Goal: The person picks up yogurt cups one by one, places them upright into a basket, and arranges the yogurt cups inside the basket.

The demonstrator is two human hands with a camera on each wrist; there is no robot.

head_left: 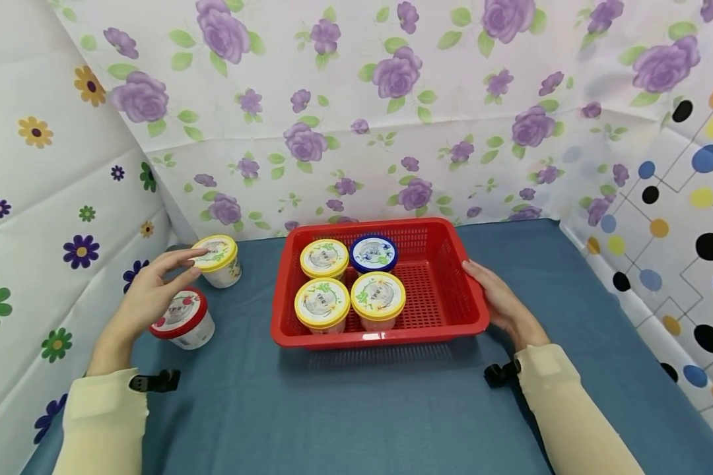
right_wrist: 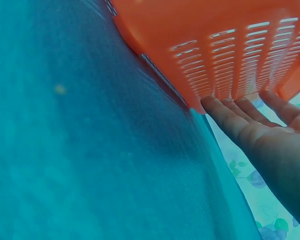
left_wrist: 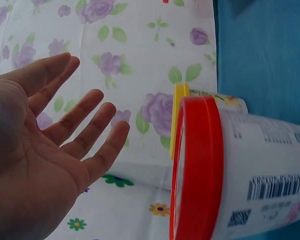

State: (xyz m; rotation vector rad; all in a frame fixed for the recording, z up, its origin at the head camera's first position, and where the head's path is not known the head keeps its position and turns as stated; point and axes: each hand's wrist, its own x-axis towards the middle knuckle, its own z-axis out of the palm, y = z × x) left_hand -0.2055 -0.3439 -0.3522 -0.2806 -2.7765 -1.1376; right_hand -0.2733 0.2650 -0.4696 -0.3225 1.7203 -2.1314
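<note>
My left hand [head_left: 150, 290] hovers over two paper tubs at the left, its fingers apart and holding nothing. One is a red-lidded tub [head_left: 191, 330]; behind it stands a yellow-lidded tub [head_left: 224, 272]. The left wrist view shows the palm [left_wrist: 37, 165] beside the red lid [left_wrist: 202, 170], with a gap between them. A red plastic basket [head_left: 440, 290] contains a blue-lidded tub [head_left: 373, 254] and three yellow-lidded tubs, one of them at the front left [head_left: 322, 305]. My right hand [head_left: 499, 297] touches the basket's right side, its extended fingers [right_wrist: 225, 117] against the slotted wall.
A blue cloth [head_left: 380, 409] covers the table. Behind it hangs a flowered sheet [head_left: 356, 152], with a daisy-patterned sheet [head_left: 35, 218] at the left and a dotted one [head_left: 677, 264] at the right. Both wrists wear black straps.
</note>
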